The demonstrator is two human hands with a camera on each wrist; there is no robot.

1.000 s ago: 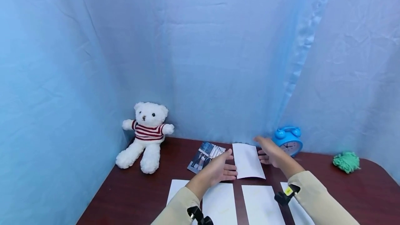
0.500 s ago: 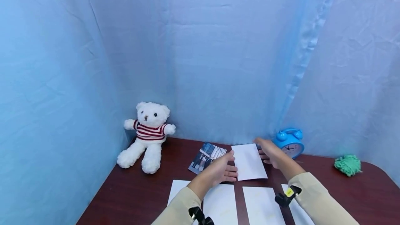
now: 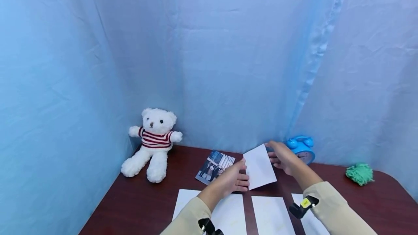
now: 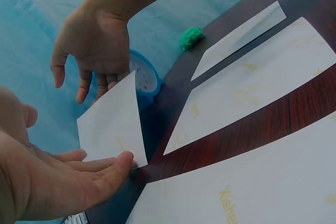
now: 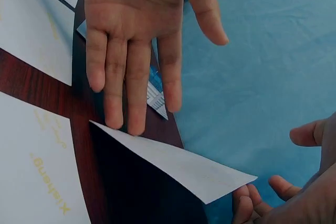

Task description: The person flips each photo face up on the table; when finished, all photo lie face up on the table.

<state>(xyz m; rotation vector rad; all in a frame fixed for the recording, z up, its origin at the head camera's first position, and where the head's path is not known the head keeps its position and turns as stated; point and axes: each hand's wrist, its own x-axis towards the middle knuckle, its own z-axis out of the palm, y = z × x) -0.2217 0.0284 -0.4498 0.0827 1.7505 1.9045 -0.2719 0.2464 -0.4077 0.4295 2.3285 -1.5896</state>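
Note:
A white rectangular sheet (image 3: 260, 168) is held up at a tilt between the two hands, its right side higher than its left. At its left edge, the extended fingers of my left hand (image 3: 231, 179) touch it. My right hand (image 3: 285, 159) has its fingers against the right edge, palm turned inward. Faint yellow print shows low on the sheet (image 4: 113, 121) in the left wrist view. Beside the left hand lies a photo print (image 3: 213, 167) of people before a building, partly covered by that hand. Just behind the right hand stands a blue alarm clock (image 3: 302, 151).
Several white sheets (image 3: 273, 215) with faint yellow lettering lie in a row on the dark red table (image 3: 130, 206) nearest the body. A white teddy bear (image 3: 156, 139) in a striped sweater sits at the back left. Green yarn (image 3: 360, 174) lies far right; blue curtains (image 3: 228, 64) hang behind.
Between the hands, the sheet has gone from slightly bowed to flat, then tilted with its right side raised. Both hands have stayed nearly in place at its edges.

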